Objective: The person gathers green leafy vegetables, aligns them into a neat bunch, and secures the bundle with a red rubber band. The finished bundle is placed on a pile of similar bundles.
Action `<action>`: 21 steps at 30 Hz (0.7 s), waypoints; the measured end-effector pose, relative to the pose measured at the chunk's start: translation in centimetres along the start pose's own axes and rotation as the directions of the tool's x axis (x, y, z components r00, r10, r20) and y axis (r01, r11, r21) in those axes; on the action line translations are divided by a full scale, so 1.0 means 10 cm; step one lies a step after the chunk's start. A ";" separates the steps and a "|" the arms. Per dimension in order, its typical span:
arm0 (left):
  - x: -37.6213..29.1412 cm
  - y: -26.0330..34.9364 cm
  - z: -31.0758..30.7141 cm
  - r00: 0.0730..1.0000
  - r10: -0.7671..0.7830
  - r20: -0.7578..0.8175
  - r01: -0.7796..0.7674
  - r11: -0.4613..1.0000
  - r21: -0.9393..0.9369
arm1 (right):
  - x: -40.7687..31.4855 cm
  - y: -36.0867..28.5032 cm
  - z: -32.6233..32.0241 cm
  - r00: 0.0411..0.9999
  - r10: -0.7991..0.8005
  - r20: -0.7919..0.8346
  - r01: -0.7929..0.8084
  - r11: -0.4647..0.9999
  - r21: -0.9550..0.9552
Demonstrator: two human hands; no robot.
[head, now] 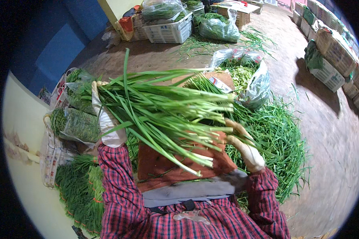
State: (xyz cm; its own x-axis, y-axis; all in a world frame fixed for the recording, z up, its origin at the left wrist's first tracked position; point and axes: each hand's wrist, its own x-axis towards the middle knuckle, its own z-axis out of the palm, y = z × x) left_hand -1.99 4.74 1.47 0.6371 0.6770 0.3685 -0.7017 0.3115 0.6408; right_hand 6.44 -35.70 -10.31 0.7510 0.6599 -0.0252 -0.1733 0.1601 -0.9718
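Note:
A large loose bunch of long green stalks point(167, 104), which look like garlic chives, spreads across the middle. My left hand point(107, 119), in a pale glove, grips its leafy end. The pale cut ends fan out to the right, slightly blurred. Close to those ends is my right hand point(248, 152), also gloved, thumb and finger apart. A thin green blade crosses that hand; whether the fingers hold it is unclear. Beneath the bunch, a reddish-brown cloth point(182, 164) covers my lap, with a few green scraps on it.
Loose green leaves point(275, 146) heap at my right. An open plastic bag point(257, 86) of trimmings stands ahead, beside more stalks point(200, 83). Tied bundles point(80, 179) and bagged greens point(80, 122) lie at left. Farther off are a white crate point(170, 31) and stacked boxes point(332, 53).

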 end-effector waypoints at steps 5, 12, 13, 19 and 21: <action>-0.16 -0.03 0.35 0.993 -0.019 -0.118 0.021 1.000 0.021 | 0.43 -0.28 0.60 0.965 -0.070 0.251 0.086 0.995 -0.054; -0.01 0.29 -0.09 0.926 0.005 0.378 0.076 0.977 -0.199 | -0.30 -0.16 0.32 0.967 0.224 0.118 -0.236 0.966 0.102; 0.06 0.34 -0.18 0.912 0.010 0.411 0.100 0.964 -0.246 | -0.41 -0.06 0.17 0.979 0.205 0.021 -0.206 0.971 0.121; 0.32 0.45 -0.42 0.846 0.033 0.532 0.178 0.923 -0.340 | -0.52 0.60 -0.89 0.866 0.443 -0.234 -0.326 0.143 -0.935; 0.31 0.46 -0.39 0.832 0.039 0.553 0.171 0.930 -0.324 | -0.44 0.69 -0.91 0.965 0.188 -0.183 -0.225 0.240 -0.944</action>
State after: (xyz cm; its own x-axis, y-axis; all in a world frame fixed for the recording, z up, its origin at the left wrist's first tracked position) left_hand -4.52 10.88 2.87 0.6791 0.2069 0.7043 -0.6471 0.6219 0.4411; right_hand 7.74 -44.25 -19.00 0.8086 0.5328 -0.2495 0.3907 -0.8033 -0.4495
